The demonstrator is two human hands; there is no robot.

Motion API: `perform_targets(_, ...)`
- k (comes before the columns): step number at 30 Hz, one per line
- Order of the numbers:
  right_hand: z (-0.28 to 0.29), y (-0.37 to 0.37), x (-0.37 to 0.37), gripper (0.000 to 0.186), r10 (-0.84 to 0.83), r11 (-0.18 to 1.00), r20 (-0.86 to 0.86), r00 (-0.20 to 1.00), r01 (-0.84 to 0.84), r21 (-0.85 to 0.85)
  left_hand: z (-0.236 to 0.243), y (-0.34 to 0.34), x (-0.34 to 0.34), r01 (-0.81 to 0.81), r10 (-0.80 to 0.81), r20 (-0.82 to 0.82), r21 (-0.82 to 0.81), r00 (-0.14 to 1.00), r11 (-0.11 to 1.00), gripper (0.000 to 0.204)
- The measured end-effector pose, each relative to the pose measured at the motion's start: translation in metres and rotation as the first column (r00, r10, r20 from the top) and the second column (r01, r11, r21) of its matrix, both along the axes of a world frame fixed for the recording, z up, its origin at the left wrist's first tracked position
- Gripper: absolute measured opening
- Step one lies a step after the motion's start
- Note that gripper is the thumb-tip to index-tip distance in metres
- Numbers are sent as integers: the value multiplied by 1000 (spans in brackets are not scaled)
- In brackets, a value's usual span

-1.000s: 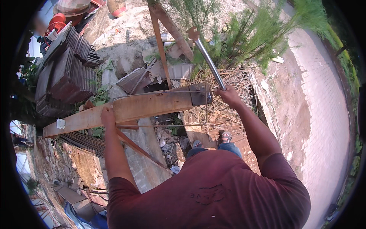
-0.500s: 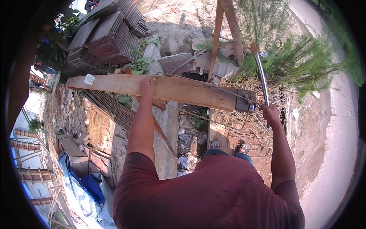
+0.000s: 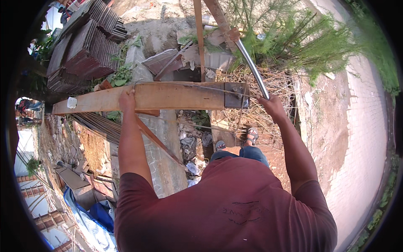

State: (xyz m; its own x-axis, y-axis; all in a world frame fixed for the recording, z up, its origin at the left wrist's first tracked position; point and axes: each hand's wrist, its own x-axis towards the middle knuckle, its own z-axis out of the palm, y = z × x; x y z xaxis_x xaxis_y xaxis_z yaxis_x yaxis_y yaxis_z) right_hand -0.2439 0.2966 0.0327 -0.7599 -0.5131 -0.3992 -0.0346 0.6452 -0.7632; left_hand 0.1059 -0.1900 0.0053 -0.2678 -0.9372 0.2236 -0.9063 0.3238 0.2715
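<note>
A long wooden plank (image 3: 180,95) lies across in front of me, with a dark metal plate (image 3: 233,95) at its right end. A thin steel rod (image 3: 201,87) runs along it, with bent sections hanging toward me on the near side. My left hand (image 3: 127,101) is closed over the plank's left half, fingers at the rod's bent left end. Just beyond the plank's right end, my right hand (image 3: 272,108) grips the near end of a shiny metal pipe (image 3: 253,67). The pipe slants away to the far left, up to a rusty fitting.
Tangled thin rods (image 3: 273,96) lie at the right, beside feathery green branches (image 3: 294,38). Stacked corrugated sheets (image 3: 86,54) stand far left. A white cup (image 3: 72,102) sits on the plank. Below are a bundle of long rods (image 3: 98,126), a concrete ledge (image 3: 161,147) and litter.
The pipe has gone from nearly upright in the picture to a stronger leftward slant. My right hand has moved with it, while my left stays on the plank. One foot has stepped forward; the view has shifted.
</note>
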Motion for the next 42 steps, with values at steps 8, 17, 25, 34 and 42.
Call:
perform_targets(8, -9, 126, -92, 33, 244, 967, -582, 775, -153, 201, -8, -11, 4, -65, 66, -22, 42, 998, 997, 41)
perform_targets(17, 40, 63, -246, 23, 802, 594, -493, 339, -543, 593, -16, -40, 15, -179, 160, 111, 192, 981, 965, 51)
perform_targets(25, 52, -56, -263, 20, 742, 341, -619, -257, -651, 679, -14, -18, 10, -147, 155, 246, -49, 957, 988, 52)
perform_targets(34, 51, -104, -261, 19, 703, 315, -652, -286, -696, 645, 1, 205, -194, 469, -461, 117, -49, 879, 882, 41)
perform_targets(42, 44, -125, -276, 23, 648, 232, -672, -360, -747, 624, 1, 204, -193, 480, -495, 120, 140, 860, 866, 34)
